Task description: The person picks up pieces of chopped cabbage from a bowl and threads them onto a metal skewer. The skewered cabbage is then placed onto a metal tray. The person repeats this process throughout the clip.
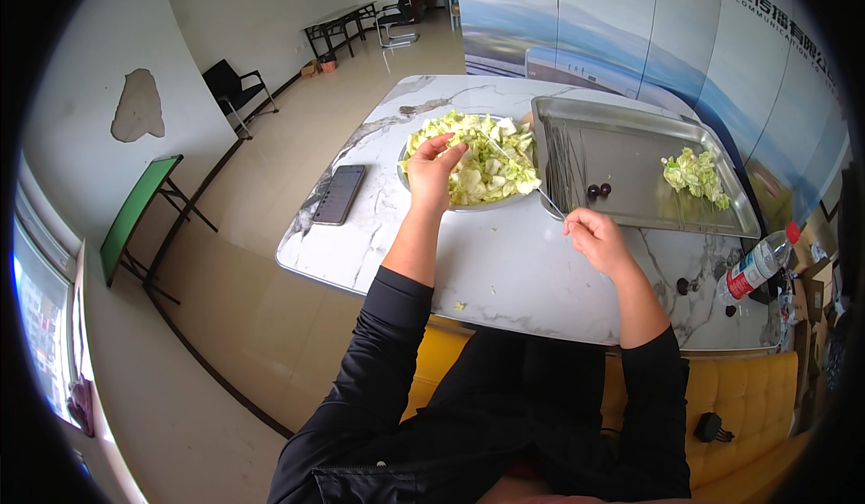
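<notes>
My right hand (595,234) grips the near end of a thin metal skewer (553,203). The skewer slants up and left over a round tray (466,208) heaped with torn lettuce (483,183), and a small piece seems to be on it. My left hand (432,163) is above the lettuce, thumb and fingers curved toward each other; whether a leaf is between them cannot be told. Beside the round tray, a rectangular metal tray (635,132) holds many bare skewers (562,159) at its left, two dark round fruits (599,190) and a bunch of lettuce on skewers (695,178).
A smartphone (340,194) lies on the marble-patterned table (527,288) at the left. A plastic bottle with a red cap (753,269) stands at the right, near small dark pieces (683,286). Lettuce scraps (459,306) dot the near edge. A yellow bench (743,396) is below.
</notes>
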A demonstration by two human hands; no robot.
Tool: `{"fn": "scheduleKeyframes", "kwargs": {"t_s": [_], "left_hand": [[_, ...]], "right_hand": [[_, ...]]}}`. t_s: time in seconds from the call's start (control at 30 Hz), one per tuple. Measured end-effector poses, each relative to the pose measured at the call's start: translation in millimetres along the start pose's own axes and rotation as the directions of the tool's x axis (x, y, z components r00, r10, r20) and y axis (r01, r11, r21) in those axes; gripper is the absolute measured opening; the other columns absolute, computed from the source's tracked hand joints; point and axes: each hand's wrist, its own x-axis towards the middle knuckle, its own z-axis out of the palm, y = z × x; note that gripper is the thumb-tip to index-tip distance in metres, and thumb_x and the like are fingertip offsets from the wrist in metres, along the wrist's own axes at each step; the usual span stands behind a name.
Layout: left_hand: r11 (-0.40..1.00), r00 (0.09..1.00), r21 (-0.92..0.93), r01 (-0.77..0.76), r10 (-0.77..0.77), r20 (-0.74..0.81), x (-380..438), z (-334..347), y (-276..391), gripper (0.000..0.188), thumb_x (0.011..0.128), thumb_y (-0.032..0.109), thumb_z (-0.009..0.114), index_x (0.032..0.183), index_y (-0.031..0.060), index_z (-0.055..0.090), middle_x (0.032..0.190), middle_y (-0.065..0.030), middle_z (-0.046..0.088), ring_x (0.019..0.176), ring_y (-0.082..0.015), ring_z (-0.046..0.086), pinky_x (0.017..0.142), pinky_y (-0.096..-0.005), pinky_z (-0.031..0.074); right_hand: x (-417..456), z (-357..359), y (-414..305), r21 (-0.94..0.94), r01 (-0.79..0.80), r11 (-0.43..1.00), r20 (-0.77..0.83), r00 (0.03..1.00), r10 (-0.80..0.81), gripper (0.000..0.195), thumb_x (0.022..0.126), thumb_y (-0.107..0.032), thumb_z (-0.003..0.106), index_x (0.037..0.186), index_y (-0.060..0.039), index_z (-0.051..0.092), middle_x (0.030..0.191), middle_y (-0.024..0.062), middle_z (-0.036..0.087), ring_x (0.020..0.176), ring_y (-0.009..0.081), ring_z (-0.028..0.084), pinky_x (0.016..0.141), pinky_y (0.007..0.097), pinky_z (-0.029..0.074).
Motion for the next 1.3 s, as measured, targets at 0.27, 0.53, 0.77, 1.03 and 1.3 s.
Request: {"fn": "scheduleKeyframes", "kwargs": {"t_s": [0.27, 0.53, 0.77, 1.03, 1.3], "left_hand": [[0.982, 0.988, -0.151, 0.111, -0.126, -0.089, -2, 0, 9, 0.023, 0.082, 0.011, 0.071, 0.104, 0.0033, 0.065, 0.087, -0.0017, 0.064, 0.079, -0.01, 0.06, 0.068, -0.0213, 0.047], [0.924, 0.995, -0.373, 0.082, -0.097, -0.02, 5, -2, -2, 0.023, 0.084, 0.0, 0.065, 0.106, -0.0032, 0.06, 0.096, -0.0079, 0.063, 0.084, -0.0149, 0.062, 0.078, -0.0239, 0.053], [0.948, 0.995, -0.304, 0.093, -0.099, -0.004, 4, 0, 1, 0.02, 0.084, 0.001, 0.065, 0.104, -0.0032, 0.06, 0.097, -0.0098, 0.063, 0.086, -0.018, 0.063, 0.076, -0.0246, 0.054], [0.982, 1.0, -0.186, 0.024, -0.024, 0.002, 1, 4, 7, 0.015, 0.083, 0.003, 0.067, 0.097, -0.0006, 0.062, 0.089, -0.0066, 0.065, 0.08, -0.0144, 0.063, 0.071, -0.0238, 0.053], [0.985, 0.996, -0.149, -0.091, 0.088, -0.027, 3, 1, 1, 0.013, 0.083, 0.003, 0.066, 0.095, -0.0005, 0.062, 0.09, -0.007, 0.064, 0.08, -0.0145, 0.063, 0.073, -0.0254, 0.053]], "right_hand": [[-4, -1, -5, 0.017, -0.009, 1.0, 0.092, 0.996, 0.007, 0.011, 0.089, -0.006, 0.048, 0.081, -0.0031, 0.055, 0.059, -0.0047, 0.041, 0.053, 0.0039, 0.035, 0.048, 0.0222, 0.028], [-3, -1, -5, 0.057, -0.008, 0.998, 0.1, 0.995, 0.002, 0.011, 0.091, -0.006, 0.047, 0.082, -0.0023, 0.054, 0.058, -0.0054, 0.038, 0.05, 0.0034, 0.032, 0.045, 0.0221, 0.024], [-1, -1, 1, 0.031, -0.014, 0.999, 0.107, 0.994, 0.01, 0.012, 0.09, -0.008, 0.048, 0.082, -0.0038, 0.055, 0.059, -0.0052, 0.04, 0.053, 0.004, 0.034, 0.048, 0.0223, 0.028], [-2, -1, 0, 0.011, -0.024, 1.0, 0.092, 0.995, 0.023, 0.012, 0.09, -0.007, 0.047, 0.083, -0.004, 0.055, 0.058, -0.0046, 0.041, 0.053, 0.0041, 0.036, 0.048, 0.0223, 0.029], [-1, 0, 0, 0.016, -0.026, 1.0, 0.059, 0.998, 0.025, 0.012, 0.09, -0.007, 0.047, 0.082, -0.0036, 0.055, 0.059, -0.0049, 0.04, 0.053, 0.0038, 0.034, 0.047, 0.0227, 0.027]]}}
